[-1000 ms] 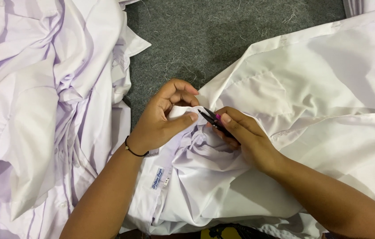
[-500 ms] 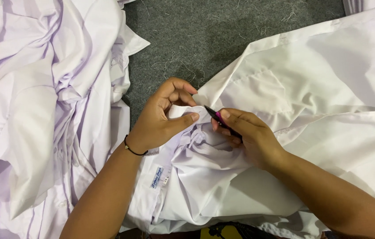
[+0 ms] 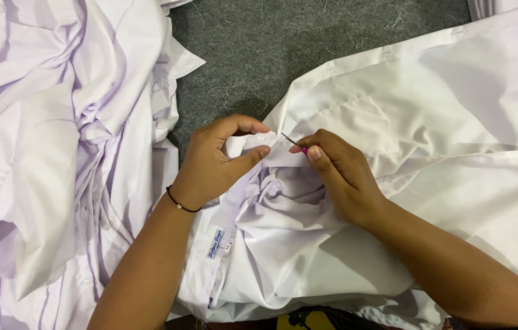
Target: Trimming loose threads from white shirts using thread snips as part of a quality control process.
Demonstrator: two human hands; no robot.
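Seen from above, at the centre of the frame: left hand (image 3: 213, 162) pinching a small fold of white shirt (image 3: 308, 244) between thumb and curled fingers, holding the cloth taut. Thin black cord bracelet (image 3: 181, 203) around that wrist. Just right of it, right hand (image 3: 338, 174) closed narrowly around a slim pointed tool (image 3: 292, 143), pink at the grip and dark at the tip, most likely a seam ripper or thread pick. Tip angled up and left, touching or nearly touching the pinched fold; too small to tell which.

Judged as mid-step: picking or trimming at a stitch or loose thread on the fold, probably near the collar. Next move likely calling for a short, careful push or lift of the tip under the thread, with the fold kept tight so the point does not snag the cloth.

Shirt spread from lower centre out to the right edge of the frame, bunched under both hands, with a small blue and white label (image 3: 215, 242) showing at lower centre. Pinched fold directly between the two hands, against the left thumb and just left of the right fingertips.

Heap of similar white garments (image 3: 57, 153) filling the left side. Grey carpet (image 3: 308, 43) scattered with thread scraps across the top centre.
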